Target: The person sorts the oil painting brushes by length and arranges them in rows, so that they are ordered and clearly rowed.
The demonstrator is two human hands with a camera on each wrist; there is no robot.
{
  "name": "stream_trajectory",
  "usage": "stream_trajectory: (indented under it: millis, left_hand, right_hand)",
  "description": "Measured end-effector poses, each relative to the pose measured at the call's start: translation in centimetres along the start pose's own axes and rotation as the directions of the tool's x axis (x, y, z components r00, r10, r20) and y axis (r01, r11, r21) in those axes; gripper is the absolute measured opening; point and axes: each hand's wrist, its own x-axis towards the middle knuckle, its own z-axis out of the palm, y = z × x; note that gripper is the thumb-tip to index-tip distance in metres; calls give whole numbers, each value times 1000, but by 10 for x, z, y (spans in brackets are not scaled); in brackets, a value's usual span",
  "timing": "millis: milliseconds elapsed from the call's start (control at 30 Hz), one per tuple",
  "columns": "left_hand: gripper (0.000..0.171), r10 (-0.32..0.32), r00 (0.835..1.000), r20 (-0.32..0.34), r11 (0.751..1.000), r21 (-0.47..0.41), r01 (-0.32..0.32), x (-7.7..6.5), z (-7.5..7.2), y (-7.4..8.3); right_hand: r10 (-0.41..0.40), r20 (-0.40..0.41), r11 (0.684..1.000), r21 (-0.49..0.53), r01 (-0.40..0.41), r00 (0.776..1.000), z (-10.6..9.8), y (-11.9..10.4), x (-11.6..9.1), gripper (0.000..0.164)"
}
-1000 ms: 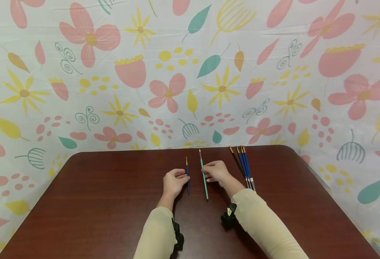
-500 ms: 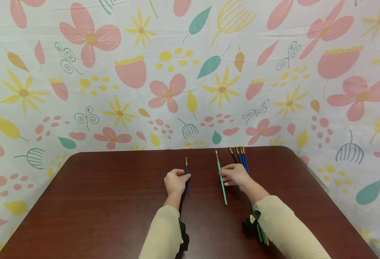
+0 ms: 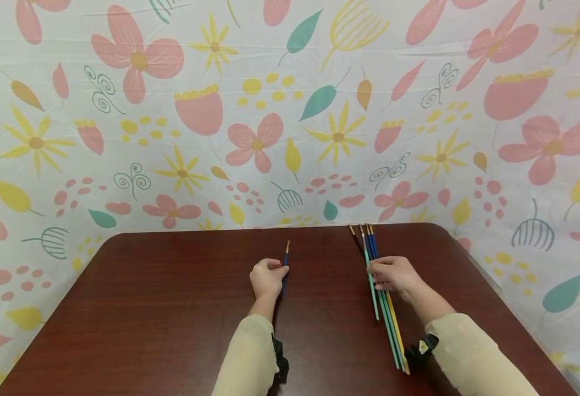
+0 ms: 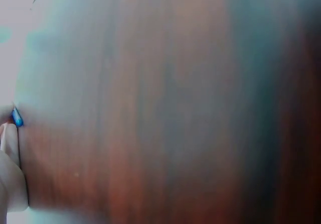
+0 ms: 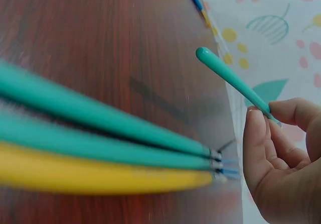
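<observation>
My left hand (image 3: 267,278) pinches a slim blue paintbrush (image 3: 286,257) near the middle of the table, its gold-coloured tip pointing to the far edge. In the left wrist view only part of that hand (image 4: 12,169) and a bit of blue handle (image 4: 17,117) show at the left edge. Between thumb and fingertips, my right hand (image 3: 393,275) holds a teal paintbrush (image 3: 373,300) over the left side of a group of brushes. The right wrist view shows its rounded handle end (image 5: 225,73) raised off the table, above two green handles (image 5: 100,108) and a yellow handle (image 5: 100,169).
Blue-handled brushes (image 3: 373,239) and a dark-handled brush (image 3: 355,236) lie with tips toward the table's far edge. The brown table (image 3: 171,308) meets a flower-printed cloth (image 3: 255,143) behind. Each wrist wears a black camera, such as the right camera (image 3: 420,347).
My right hand has carried the teal paintbrush rightward from beside the blue one to over the brush group. My left hand stays nearly in place; its blue paintbrush now tilts slightly right at the tip.
</observation>
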Motion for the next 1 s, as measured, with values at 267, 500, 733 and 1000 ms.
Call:
stream_trajectory:
  millis: [267,500,733,1000]
  left_hand:
    - [16,41,999,-28,999,10,-41,-2,-3,2]
    - [15,28,1000,-10,1000,1,-28,-2,-3,2]
    - [16,22,1000,8,1000,-1,-22,-3,-3,3]
    - [16,19,1000,5,1000,7,-19,-3,-3,3]
  right_hand:
    - [8,12,1000,-25,-8,1000,-17,10,-14,50]
    - [18,15,998,-60,-17,1000,-31,21,-24,50]
    - [38,37,995,-95,-35,999,-37,31,-35,50]
    - [53,26,985,-163,-48,998,-39,42,-44,45]
